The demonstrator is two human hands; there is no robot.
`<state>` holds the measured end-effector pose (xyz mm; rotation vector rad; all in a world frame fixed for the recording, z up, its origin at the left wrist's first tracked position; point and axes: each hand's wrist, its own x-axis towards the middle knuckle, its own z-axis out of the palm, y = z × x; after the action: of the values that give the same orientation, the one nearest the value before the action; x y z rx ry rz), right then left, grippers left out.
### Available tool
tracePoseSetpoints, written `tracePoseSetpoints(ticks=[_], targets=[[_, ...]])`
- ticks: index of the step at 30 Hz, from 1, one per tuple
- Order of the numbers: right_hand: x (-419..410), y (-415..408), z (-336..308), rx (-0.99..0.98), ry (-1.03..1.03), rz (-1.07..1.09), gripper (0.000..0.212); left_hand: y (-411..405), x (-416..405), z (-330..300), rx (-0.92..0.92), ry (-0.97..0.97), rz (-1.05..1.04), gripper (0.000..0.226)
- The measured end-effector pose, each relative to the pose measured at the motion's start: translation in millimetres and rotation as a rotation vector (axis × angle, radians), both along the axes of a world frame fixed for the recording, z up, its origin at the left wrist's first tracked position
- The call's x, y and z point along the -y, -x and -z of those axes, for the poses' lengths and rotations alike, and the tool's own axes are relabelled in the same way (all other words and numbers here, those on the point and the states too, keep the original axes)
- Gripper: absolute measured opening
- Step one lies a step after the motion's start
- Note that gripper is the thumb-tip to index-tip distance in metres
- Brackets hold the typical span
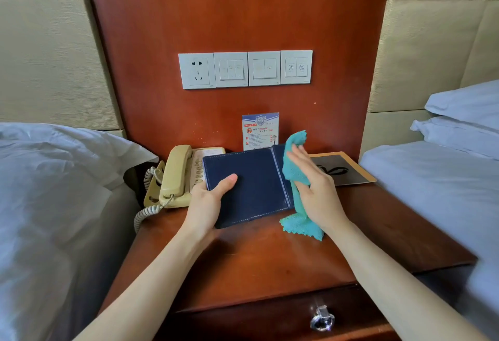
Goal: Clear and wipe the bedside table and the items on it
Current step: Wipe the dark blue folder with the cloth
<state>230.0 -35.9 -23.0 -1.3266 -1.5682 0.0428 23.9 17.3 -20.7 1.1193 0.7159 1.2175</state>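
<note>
A dark blue folder with pale stitching is held tilted above the brown wooden bedside table. My left hand grips its lower left corner, thumb on the cover. My right hand presses a teal cloth against the folder's right edge; the cloth hangs down to the tabletop. A beige corded telephone stands at the table's left rear, partly hidden behind the folder. A printed notice card leans on the back panel. A grey card with a tan border lies at the right rear.
Beds with white linen flank the table on the left and right. A row of white sockets and switches sits on the wooden wall panel. The table drawer has a metal ring pull.
</note>
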Motion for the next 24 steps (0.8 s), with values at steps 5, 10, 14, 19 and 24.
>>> tracePoseSetpoints(ticks=[5,10,14,19,24], targets=[[14,-1,9,0.240,0.204,-0.047,0.068,3,-5,5,-0.056,-0.023,-0.017,0.029],[45,-15,25,0.197,0.446,-0.084,0.069,4,-11,8,-0.094,-0.010,-0.026,0.024],[48,-10,20,0.360,0.428,-0.013,0.069,4,-14,11,-0.113,0.016,0.006,0.020],[17,0,-13,0.340,0.372,0.086,0.063,3,-12,12,-0.100,0.026,0.006,0.020],[37,-7,1,0.405,0.449,0.028,0.061,3,-13,14,-0.089,0.035,0.015,0.018]])
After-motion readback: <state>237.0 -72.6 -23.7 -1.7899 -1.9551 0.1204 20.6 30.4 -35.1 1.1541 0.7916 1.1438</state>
